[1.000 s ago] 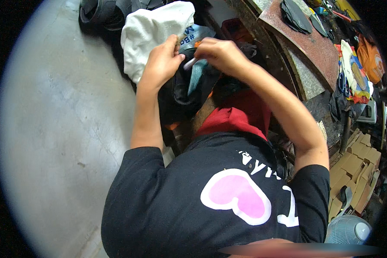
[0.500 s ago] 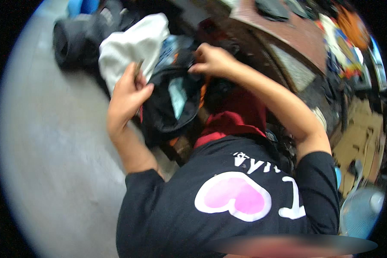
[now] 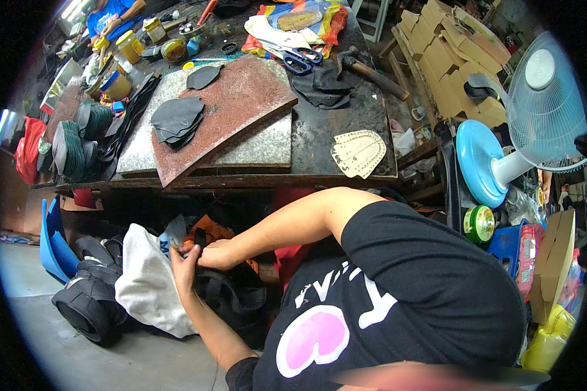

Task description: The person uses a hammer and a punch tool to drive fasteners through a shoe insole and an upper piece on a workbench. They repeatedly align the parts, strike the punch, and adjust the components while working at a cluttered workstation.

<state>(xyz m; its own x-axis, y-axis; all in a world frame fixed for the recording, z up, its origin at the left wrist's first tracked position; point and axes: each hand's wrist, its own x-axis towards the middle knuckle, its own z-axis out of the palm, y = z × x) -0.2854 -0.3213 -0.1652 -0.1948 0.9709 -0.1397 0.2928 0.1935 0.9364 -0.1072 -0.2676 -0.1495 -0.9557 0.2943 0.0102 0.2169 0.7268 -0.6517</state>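
Observation:
Low beside the bench, my left hand (image 3: 185, 266) and my right hand (image 3: 219, 255) meet over a black bag (image 3: 231, 296). Both hands are closed, thumbs and fingers bent in; what they grip is too small or hidden to make out. A dark strap-like piece (image 3: 200, 236) rises just beyond the fingers. Against my left wrist lies a white cloth (image 3: 147, 280). Behind the hands are an orange cloth (image 3: 210, 228) and a blue-and-white printed wrapper (image 3: 169, 240).
The bench (image 3: 365, 117) carries a red-brown slab (image 3: 241, 98), black leather pieces (image 3: 177, 120), scissors (image 3: 298, 60), a hammer (image 3: 378, 78), cream templates (image 3: 359, 154) and several jars. A fan (image 3: 502, 169) stands right; black rolls (image 3: 91, 300) lie left. Another person (image 3: 114, 19) sits far left.
My view has swung up and right, bringing the bench top and fan into sight. My hands, apart across the bag's mouth before, have come together.

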